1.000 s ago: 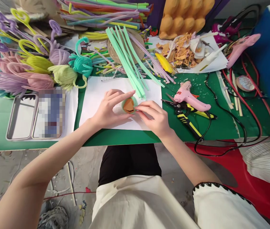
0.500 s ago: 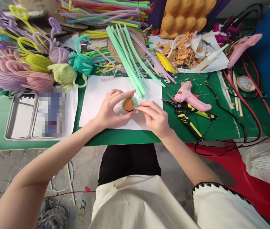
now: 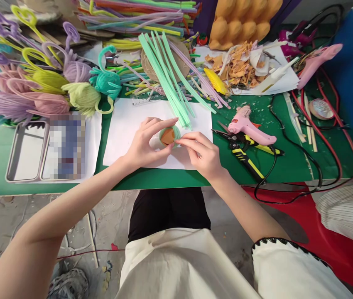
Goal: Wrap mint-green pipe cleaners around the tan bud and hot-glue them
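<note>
Over a white sheet of paper (image 3: 122, 128), my left hand (image 3: 145, 143) curves its thumb and fingers around a small orange cup-shaped piece (image 3: 167, 136). Mint-green fuzzy stem (image 3: 177, 132) wraps along the side of this piece. At its right edge, the fingertips of my right hand (image 3: 204, 154) are pinched together against the green wrap; what exactly sits between them is too small to make out. A bundle of loose mint-green pipe cleaners (image 3: 172, 89) lies just beyond my hands, its near ends on the paper.
To the right lie a pink glue gun (image 3: 249, 128) and black-yellow pliers (image 3: 246, 160), with cables (image 3: 291, 145) beyond. Finished fuzzy-stem figures (image 3: 52, 83) crowd the left, behind an open metal tin (image 3: 27, 151). Orange scraps (image 3: 239, 68) and an egg carton (image 3: 245, 20) stand at the back.
The orange piece has tilted very slightly in my left hand's grasp. Both hands are in nearly the same place.
</note>
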The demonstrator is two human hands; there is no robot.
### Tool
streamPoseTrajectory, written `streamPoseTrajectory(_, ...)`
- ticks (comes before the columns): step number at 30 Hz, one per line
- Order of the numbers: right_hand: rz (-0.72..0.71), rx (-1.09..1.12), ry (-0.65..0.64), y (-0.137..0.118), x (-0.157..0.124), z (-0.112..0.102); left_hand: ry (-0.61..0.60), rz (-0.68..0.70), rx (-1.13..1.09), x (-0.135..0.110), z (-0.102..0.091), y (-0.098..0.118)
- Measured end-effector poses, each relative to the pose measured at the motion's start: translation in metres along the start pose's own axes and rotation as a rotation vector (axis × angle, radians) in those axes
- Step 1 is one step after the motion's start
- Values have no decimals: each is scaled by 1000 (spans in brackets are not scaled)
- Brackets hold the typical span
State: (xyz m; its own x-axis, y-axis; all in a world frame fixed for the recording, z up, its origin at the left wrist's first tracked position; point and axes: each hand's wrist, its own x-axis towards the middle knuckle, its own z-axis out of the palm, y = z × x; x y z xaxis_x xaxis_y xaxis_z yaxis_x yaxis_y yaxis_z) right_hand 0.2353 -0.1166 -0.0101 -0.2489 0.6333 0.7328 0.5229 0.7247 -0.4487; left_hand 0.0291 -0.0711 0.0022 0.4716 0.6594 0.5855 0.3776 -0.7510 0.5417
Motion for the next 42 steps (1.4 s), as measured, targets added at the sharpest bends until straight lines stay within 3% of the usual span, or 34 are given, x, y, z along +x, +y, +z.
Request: streamPoseTrajectory(42, -76, -149, 33, -5, -1, 2, -5, -48, 23, 1, 5, 0)
